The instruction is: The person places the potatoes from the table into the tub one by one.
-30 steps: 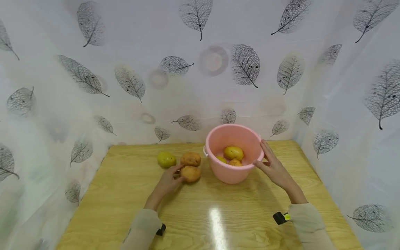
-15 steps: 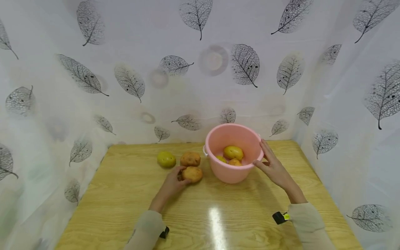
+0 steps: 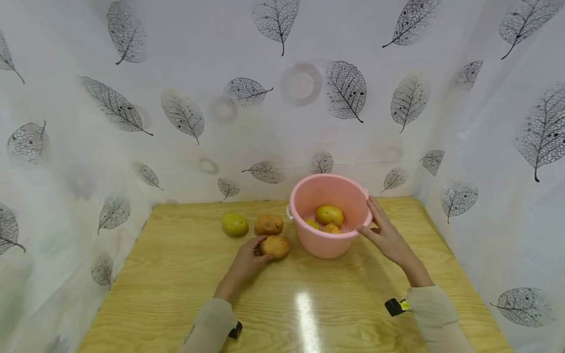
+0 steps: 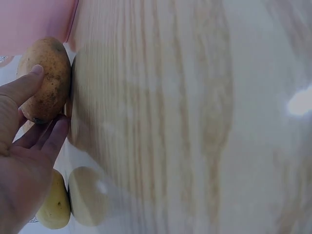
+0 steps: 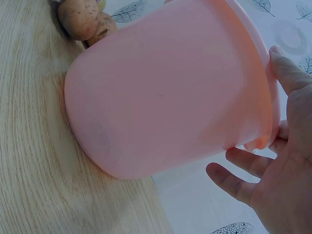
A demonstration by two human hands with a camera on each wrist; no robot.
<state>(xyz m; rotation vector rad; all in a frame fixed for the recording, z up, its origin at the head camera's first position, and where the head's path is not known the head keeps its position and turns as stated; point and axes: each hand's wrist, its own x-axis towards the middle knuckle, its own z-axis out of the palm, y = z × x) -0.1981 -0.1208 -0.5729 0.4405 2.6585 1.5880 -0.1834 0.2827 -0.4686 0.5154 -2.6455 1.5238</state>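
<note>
My left hand [image 3: 248,257] pinches a light-brown potato [image 3: 275,247] between thumb and fingers, just left of the pink bucket [image 3: 324,245]. In the left wrist view the thumb presses one side of this potato [image 4: 48,80], with fingertips at its lower end. Whether it touches the table is unclear. My right hand [image 3: 390,242] rests on the bucket's right rim, its fingers and thumb spread and fairly straight. In the right wrist view, the thumb of that hand [image 5: 287,141] touches the rim. Inside the bucket lie a yellow potato [image 3: 329,215] and other partly hidden pieces.
Behind the held potato lies another brown potato [image 3: 269,224], with a yellow-green potato [image 3: 235,224] to its left. The bucket's white handle end [image 3: 289,213] sticks out on the left. A leaf-print curtain [image 3: 265,132] borders the wooden table [image 3: 176,274].
My left hand has moved a little to the right with the potato, toward the bucket and away from the yellow-green potato. The right hand and the bucket have stayed in place.
</note>
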